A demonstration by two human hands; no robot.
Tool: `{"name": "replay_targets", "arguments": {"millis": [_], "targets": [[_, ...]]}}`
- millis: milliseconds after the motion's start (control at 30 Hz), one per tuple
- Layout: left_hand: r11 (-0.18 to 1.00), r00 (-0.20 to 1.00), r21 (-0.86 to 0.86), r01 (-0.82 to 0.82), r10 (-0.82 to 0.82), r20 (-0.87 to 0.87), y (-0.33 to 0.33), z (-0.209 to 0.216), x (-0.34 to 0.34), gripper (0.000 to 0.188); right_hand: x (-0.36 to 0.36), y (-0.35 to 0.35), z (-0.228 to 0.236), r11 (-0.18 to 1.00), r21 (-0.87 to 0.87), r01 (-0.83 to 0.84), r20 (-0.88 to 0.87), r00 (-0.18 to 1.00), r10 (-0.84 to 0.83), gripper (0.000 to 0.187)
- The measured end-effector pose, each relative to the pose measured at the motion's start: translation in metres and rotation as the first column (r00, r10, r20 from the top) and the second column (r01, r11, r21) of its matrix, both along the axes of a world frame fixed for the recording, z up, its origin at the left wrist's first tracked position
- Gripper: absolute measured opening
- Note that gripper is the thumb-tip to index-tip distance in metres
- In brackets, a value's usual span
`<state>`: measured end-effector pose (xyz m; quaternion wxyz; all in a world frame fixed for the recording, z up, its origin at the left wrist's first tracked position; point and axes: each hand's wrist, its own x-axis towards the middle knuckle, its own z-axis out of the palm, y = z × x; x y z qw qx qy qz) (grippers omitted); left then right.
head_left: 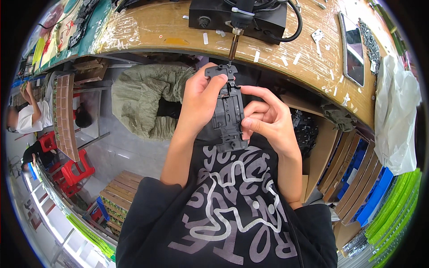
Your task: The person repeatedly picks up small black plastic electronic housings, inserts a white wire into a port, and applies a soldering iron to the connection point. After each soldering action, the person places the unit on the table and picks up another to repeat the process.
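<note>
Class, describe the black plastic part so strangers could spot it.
From the wooden bench across the top, follow the screwdriver down to its tip. There, the left hand and right hand hold the black plastic part. Unlike the boxy black unit on the bench, it is slotted and hand-held.

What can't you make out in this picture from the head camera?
Head view: underside of the long black plastic part, turned away from the camera.
Head view: how the bare left hand wraps underneath, hidden by that part.
Head view: whether the thin metal screwdriver shaft touches the part; its tip is too small.
Head view: far end of the black rectangular box, cut off by the upper edge.
</note>
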<state>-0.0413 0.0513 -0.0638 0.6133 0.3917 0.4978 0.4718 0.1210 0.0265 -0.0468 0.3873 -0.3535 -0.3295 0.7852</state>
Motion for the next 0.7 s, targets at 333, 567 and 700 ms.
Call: {"name": "replay_targets", "arguments": {"millis": [333, 567, 700], "targets": [[0.999, 0.998, 0.025, -0.048, 0.049, -0.041, 0.0034, -0.0042, 0.0026, 0.009, -0.0023, -0.0005, -0.007, 0.999, -0.033, -0.012, 0.033, 0.999, 0.013, 0.044], [0.998, 0.997, 0.011, -0.068, 0.068, -0.03, 0.0041, -0.0069, 0.001, 0.008, -0.0033, 0.0008, -0.0085, 0.992, -0.111, -0.065, 0.044, 0.997, 0.07, 0.027], [0.995, 0.996, 0.054, -0.08, 0.083, -0.046, 0.006, -0.0029, 0.005, 0.007, -0.0029, 0.0007, -0.006, 0.993, -0.106, -0.049, 0.022, 0.998, 0.052, 0.027]]}}
